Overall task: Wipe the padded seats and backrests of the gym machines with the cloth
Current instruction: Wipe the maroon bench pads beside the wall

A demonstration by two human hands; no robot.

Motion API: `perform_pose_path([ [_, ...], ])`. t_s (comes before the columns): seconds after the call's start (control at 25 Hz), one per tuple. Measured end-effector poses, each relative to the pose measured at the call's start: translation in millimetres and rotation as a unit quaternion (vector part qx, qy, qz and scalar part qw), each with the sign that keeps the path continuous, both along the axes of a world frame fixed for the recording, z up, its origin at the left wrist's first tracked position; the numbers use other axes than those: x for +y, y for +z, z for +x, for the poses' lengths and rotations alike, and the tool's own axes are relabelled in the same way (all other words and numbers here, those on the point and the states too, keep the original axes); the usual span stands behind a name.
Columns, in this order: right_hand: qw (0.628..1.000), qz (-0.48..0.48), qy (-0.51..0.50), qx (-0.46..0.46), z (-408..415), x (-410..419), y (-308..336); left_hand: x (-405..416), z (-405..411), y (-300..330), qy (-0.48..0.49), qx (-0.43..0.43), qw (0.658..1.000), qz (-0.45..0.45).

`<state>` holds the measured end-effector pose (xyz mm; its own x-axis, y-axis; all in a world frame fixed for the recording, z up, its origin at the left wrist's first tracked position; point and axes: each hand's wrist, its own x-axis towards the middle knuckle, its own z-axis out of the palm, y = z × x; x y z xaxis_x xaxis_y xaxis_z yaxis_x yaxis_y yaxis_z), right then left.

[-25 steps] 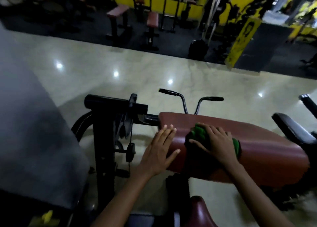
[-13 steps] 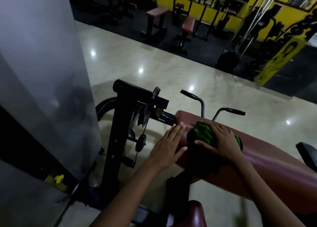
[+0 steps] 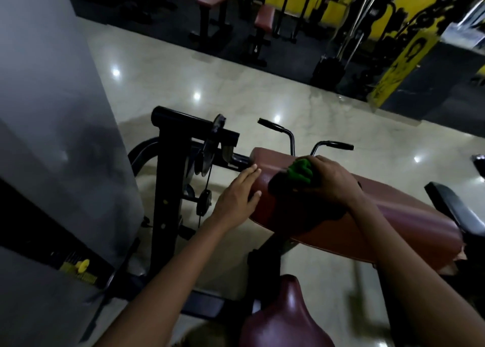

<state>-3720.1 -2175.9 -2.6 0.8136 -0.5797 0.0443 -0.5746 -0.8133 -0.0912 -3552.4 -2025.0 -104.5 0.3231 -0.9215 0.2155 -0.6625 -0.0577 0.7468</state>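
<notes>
My right hand (image 3: pixel 331 181) grips the green cloth (image 3: pixel 299 173) on the maroon pad (image 3: pixel 409 215); my left hand (image 3: pixel 236 197) rests flat beside it. The bunched cloth may skip patches, I think.

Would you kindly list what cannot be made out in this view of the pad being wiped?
Head view only:
- Cloth: mostly covered by the right hand.
- Pad: underside faces away; its near stretch is hidden by the right forearm.
- Seat: cut off by the bottom edge.
- Left hand: palm contact hidden by its own back.
</notes>
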Motion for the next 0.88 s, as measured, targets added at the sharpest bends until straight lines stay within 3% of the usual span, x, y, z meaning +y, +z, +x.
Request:
perform_pose_path([
  [0.32, 0.999, 0.035, 0.005, -0.005, -40.0, 4.1, -2.3, 28.3, -36.5, 13.7, 0.04, 0.008, 0.998, 0.057],
  [0.52, 0.995, -0.023, 0.064, 0.079, -52.4, -6.1, -11.9, 42.3, -80.9, 23.9, 0.108, -0.021, 0.988, 0.11],
  [0.64, 0.986, -0.065, 0.116, 0.1, -59.5, -10.8, -14.8, 55.5, -127.5, 30.0, 0.182, 0.029, 0.979, 0.092],
  [0.88, 0.976, -0.07, 0.17, 0.113, -83.2, -17.4, -18.1, 79.8, -195.6, 40.5, 0.264, 0.043, 0.96, 0.082],
])
